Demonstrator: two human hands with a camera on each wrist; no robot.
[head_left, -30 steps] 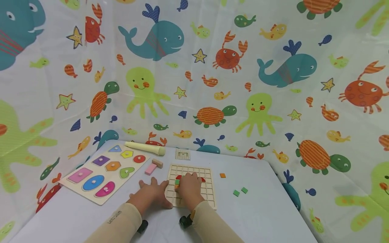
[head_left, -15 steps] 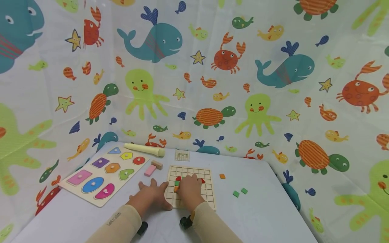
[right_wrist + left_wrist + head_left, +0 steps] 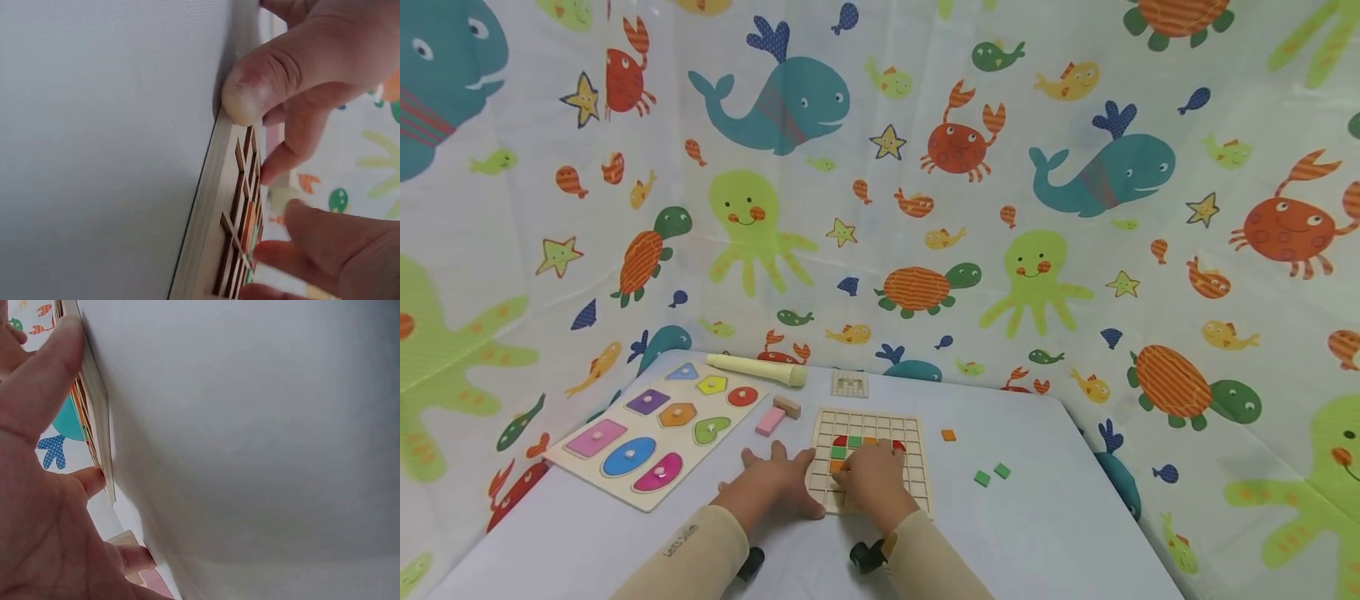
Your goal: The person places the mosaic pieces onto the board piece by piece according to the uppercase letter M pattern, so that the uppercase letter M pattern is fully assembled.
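Observation:
A square wooden grid board [image 3: 910,425] lies on the white table, with small red, green and orange tiles [image 3: 838,453] in several of its cells. My left hand [image 3: 775,483] is at the board's near-left corner, fingers spread; its thumb [image 3: 56,356] and one finger touch the board's edge. Over the board's middle is my right hand [image 3: 876,483], covering some cells. Its fingertips [image 3: 265,252] are down by an orange tile [image 3: 249,225], and the thumb stands apart from them. No piece shows between them.
A puzzle board with colored knobbed shapes [image 3: 647,400] lies at left, a cream tapered stick [image 3: 756,367] behind it. Pink [image 3: 771,421] and brown blocks [image 3: 787,407] lie beyond my left hand. Loose green tiles [image 3: 982,478] and an orange tile [image 3: 949,435] lie to the right.
My right hand has drawn back slightly toward me and to the right, so more green and orange tiles show in the upper row. The left hand has stayed in place.

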